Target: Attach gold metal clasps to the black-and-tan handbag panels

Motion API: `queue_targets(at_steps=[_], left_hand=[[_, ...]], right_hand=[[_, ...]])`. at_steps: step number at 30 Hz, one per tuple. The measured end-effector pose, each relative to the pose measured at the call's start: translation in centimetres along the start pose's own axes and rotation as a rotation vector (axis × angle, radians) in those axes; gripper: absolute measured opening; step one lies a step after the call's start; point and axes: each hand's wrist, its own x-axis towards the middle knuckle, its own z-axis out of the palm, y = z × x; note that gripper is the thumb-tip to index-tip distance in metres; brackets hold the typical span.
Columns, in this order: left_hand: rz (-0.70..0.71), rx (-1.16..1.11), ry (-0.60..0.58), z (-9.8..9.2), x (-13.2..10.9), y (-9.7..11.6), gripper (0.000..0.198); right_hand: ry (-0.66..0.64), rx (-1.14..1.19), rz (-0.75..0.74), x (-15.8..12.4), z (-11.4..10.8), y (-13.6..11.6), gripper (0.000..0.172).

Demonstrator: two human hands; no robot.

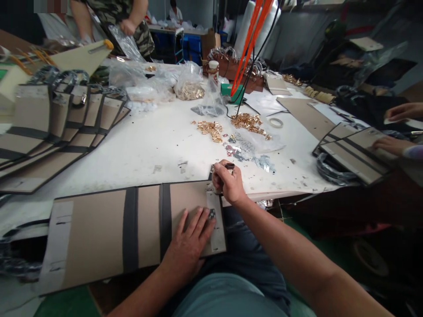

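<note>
A long tan panel with dark edging and black bands (92,233) lies in front of me, its right end over my lap. My left hand (190,240) rests flat on its right part, fingers stretched out. By the fingertips is a small grey metal plate with holes (212,214), next to the pale strip (217,235) at the panel's end. My right hand (228,181) is closed at the panel's far right corner, around a small tool with a dark end (229,166). The tool's working end is hidden by the fingers. A bit of metal shows just under that hand.
Gold-coloured metal fittings (246,122) and small silver plates (264,164) lie in heaps on the white table (139,152). Similar panels (33,145) are stacked at left. Orange cords (247,48) hang down. At right, a co-worker's hands (391,143) touch other panels; another person (122,22) stands behind.
</note>
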Motion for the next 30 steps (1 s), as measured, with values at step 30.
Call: queue_targets(at_steps=[30], left_hand=[[-0.046, -0.187, -0.082, -3.3, 1.7, -2.4, 0.092]], right_hand=[[-0.112, 0.037, 0.124, -3.4, 0.1, 0.4, 0.040]])
